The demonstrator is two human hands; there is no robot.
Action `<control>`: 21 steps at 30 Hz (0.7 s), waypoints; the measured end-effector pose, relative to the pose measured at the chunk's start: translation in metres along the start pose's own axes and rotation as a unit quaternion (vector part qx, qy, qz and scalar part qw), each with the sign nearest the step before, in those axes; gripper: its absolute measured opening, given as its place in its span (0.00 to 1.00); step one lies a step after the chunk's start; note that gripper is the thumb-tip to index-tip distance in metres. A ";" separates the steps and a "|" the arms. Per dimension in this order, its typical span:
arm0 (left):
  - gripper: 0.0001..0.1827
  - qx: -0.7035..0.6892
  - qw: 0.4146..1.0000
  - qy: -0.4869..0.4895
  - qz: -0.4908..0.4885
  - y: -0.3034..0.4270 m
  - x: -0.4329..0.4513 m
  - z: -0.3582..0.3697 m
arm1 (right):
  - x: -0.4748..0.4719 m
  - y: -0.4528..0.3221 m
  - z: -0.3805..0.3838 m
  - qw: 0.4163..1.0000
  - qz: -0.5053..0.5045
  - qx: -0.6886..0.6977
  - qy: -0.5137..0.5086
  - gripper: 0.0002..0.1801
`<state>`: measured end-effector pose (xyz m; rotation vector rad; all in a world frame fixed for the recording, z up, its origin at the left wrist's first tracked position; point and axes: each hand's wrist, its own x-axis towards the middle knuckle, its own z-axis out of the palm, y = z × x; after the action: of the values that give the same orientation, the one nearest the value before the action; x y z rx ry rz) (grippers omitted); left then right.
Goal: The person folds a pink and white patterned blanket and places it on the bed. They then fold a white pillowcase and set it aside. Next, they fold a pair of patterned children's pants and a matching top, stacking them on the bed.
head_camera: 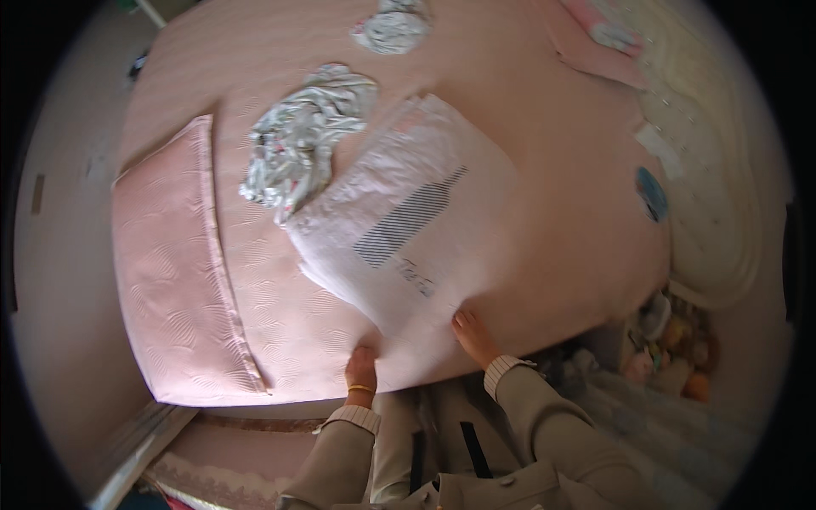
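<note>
A white garment with a striped, bottle-shaped print point(440, 223) lies spread on the pink bed cover point(561, 255). At its lower right edge rests my right hand point(475, 338), fingers bent; whether they pinch the cloth is unclear. My left hand point(361, 373), with a thin gold-coloured bracelet at the wrist, presses on the cover near the bed's front edge, just below the garment; its fingertips are hard to make out. Beyond the garment, touching its upper left side, lies a crumpled white patterned cloth point(299, 140).
A folded pink quilted piece point(175, 268) lies on the left. Another crumpled cloth point(392, 32) lies at the far side. To the right are a blue oval object point(651, 193) and a cream padded piece point(714, 210). Soft toys point(676, 347) sit at the lower right.
</note>
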<state>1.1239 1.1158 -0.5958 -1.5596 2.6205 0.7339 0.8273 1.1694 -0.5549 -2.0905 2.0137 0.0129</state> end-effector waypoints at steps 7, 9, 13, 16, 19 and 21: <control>0.05 0.084 0.992 -0.055 0.078 0.001 0.018 -0.011 | 0.011 0.017 0.022 0.986 -0.127 -0.062 -0.089 0.07; 0.06 0.096 0.989 -0.093 0.062 0.005 0.025 -0.014 | 0.019 0.019 0.019 0.980 -0.144 -0.071 -0.119 0.07; 0.07 0.091 0.985 -0.136 0.063 0.006 0.027 -0.015 | 0.024 0.020 0.014 0.965 -0.167 -0.089 -0.180 0.08; 0.09 0.060 0.985 -0.151 0.057 0.008 0.022 -0.020 | 0.022 0.027 0.018 0.964 -0.205 -0.058 -0.161 0.09; 0.09 0.030 0.986 -0.157 0.052 0.008 0.019 -0.024 | 0.023 0.025 0.022 0.957 -0.174 -0.087 -0.216 0.09; 0.09 0.015 0.985 -0.167 0.042 0.009 0.019 -0.025 | 0.021 0.027 0.020 0.956 -0.157 -0.081 -0.235 0.09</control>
<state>1.1126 1.0943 -0.5745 -1.1993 2.4477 0.8697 0.8054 1.1522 -0.5826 -2.2149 1.4336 0.5800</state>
